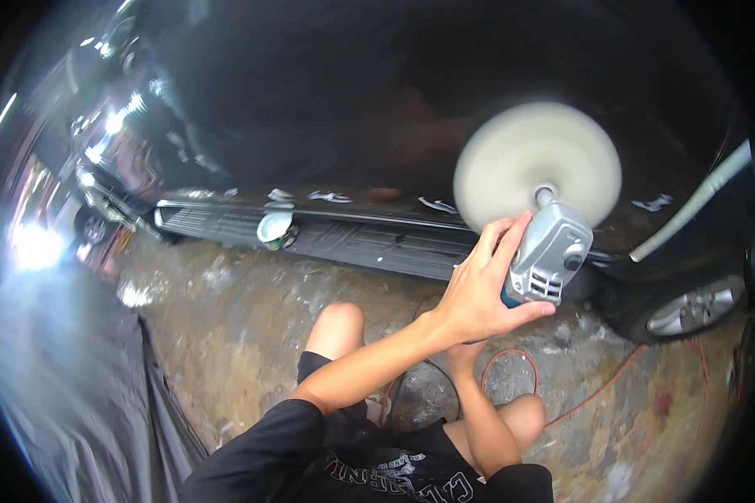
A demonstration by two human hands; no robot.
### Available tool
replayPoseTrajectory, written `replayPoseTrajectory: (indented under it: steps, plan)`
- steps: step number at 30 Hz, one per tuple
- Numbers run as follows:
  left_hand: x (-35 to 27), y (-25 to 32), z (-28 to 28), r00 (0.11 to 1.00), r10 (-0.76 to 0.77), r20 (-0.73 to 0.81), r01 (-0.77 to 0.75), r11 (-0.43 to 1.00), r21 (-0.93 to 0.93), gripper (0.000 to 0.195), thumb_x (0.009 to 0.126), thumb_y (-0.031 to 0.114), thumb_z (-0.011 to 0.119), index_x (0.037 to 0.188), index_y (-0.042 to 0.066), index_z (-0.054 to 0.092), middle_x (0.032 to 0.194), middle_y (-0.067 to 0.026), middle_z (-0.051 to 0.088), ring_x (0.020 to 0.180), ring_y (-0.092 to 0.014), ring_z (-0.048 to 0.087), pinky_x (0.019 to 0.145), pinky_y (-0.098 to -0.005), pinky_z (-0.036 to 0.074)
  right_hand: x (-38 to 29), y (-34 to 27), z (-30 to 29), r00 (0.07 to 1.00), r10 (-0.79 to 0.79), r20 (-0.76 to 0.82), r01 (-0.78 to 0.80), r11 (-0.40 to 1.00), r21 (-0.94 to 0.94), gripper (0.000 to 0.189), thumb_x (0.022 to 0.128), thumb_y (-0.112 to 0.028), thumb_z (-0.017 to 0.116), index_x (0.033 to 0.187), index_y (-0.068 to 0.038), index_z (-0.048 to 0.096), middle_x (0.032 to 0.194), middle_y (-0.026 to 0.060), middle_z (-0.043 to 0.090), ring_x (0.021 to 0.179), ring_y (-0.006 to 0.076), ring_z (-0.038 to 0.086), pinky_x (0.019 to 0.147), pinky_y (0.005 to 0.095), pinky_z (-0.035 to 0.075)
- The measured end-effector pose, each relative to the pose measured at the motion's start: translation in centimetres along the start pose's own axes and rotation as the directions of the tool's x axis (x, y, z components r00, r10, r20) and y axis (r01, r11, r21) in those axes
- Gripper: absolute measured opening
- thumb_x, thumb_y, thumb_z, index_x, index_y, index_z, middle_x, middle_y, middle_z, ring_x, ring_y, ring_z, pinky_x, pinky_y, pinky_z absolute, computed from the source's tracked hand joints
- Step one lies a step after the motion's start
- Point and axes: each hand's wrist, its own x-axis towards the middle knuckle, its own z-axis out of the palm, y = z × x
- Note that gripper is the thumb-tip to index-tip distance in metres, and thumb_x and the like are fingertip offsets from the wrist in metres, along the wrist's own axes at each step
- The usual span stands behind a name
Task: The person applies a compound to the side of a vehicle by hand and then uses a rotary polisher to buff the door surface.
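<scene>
My left hand [478, 295] wraps over the silver metal head of a rotary polisher [550, 251], fingers along its far side and thumb at its near edge. The polisher's round off-white pad [528, 151] is blurred by spinning and lies against the dark, glossy side of a vehicle [327, 107]. My right hand [464, 353] is lower down, around the tool's rear body; my left hand and wrist hide most of it. White smears of paste [437, 205] dot the lower panel on both sides of the pad.
Below the panel runs a ribbed black running board [365, 248], with a small pale-rimmed container [275, 227] on it. A wheel [695, 311] stands at right, a pale strip [692, 201] above it. A red hose or cord [598, 391] crosses the stained floor. Grey sheeting [69, 377] drapes at left.
</scene>
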Motion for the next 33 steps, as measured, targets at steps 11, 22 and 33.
replayPoseTrajectory:
  steps: [11,22,33]
  plan:
    - [-2.6,-2.8,-7.2,0.949,-0.299,-0.097,0.271,0.935,-0.231,0.070,0.099,0.043,0.051,0.156,0.011,0.025,0.124,-0.0269,0.062,0.119,-0.041,0.060,0.099,-0.0415,0.046,-2.0,2.4,3.0,0.990,0.022,0.136,-0.001,0.989,-0.151,0.104,0.068,-0.015,0.085,0.146,0.001,0.019,0.135,0.0184,0.039,0.126,0.0293,0.043,0.108,0.0408,0.033]
    - [-8.1,-9.2,-15.9,0.880,-0.396,-0.261,0.299,0.891,-0.341,0.058,0.102,0.029,0.051,0.153,0.010,0.033,0.133,-0.0173,0.058,0.124,-0.021,0.052,0.107,-0.0338,0.037,-4.9,2.5,9.2,0.934,0.153,0.324,-0.100,0.980,-0.173,0.101,0.067,-0.007,0.083,0.145,-0.002,0.020,0.128,0.0184,0.044,0.115,0.0260,0.051,0.099,0.0407,0.042]
    - [-14.2,-20.8,-28.3,0.823,-0.364,-0.435,0.137,0.872,-0.470,0.060,0.100,0.031,0.050,0.152,0.006,0.034,0.132,-0.0160,0.057,0.124,-0.022,0.051,0.108,-0.0331,0.035,-7.1,2.8,23.5,0.908,0.145,0.393,-0.018,0.951,-0.309,0.098,0.066,-0.004,0.081,0.146,-0.003,0.025,0.130,0.0186,0.051,0.119,0.0267,0.055,0.102,0.0388,0.043]
